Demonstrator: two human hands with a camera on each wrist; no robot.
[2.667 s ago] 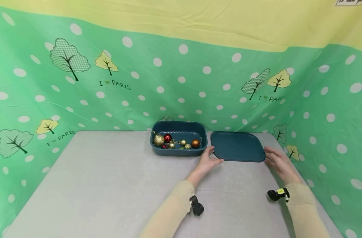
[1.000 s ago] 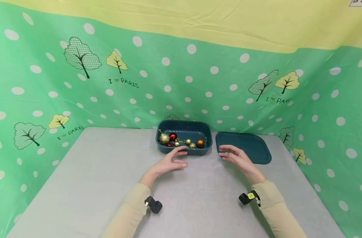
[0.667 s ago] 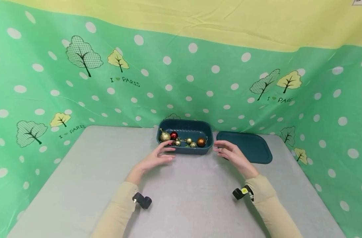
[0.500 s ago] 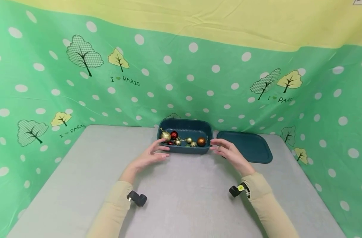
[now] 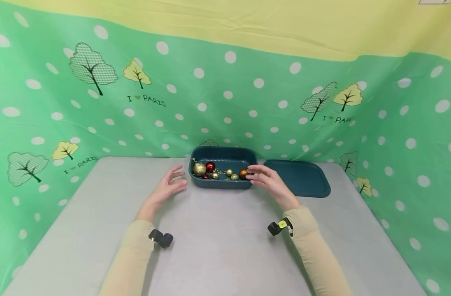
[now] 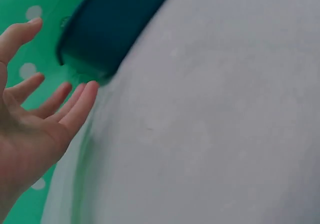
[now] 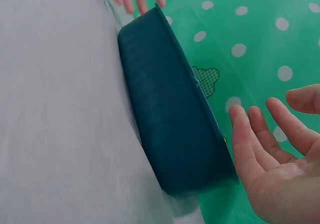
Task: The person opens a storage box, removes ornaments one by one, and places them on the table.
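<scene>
A dark teal oblong box [image 5: 221, 184] stands against the backdrop in the head view. Inside lie several Christmas baubles: a large gold glitter bauble [image 5: 199, 169], a red bauble [image 5: 210, 166], small gold ones and an orange-brown bauble [image 5: 243, 174]. My left hand [image 5: 165, 190] is just off the box's left end, fingers spread and holding nothing. My right hand [image 5: 273, 185] is at the right end, its fingertips overlapping the rim in the head view. In the right wrist view, that hand's fingers [image 7: 241, 129] are loosely bent beside the box wall, with nothing in them.
A flat teal lid [image 5: 303, 179] lies on the grey table [image 5: 210, 246] to the right of the box, behind my right hand. A green dotted cloth [image 5: 225, 102] hangs along the back and both sides.
Both hands have left the lid's two ends and moved left; the left hand has passed the box front to its left end, the right hand has come to its right end. Box and lid stayed put.
</scene>
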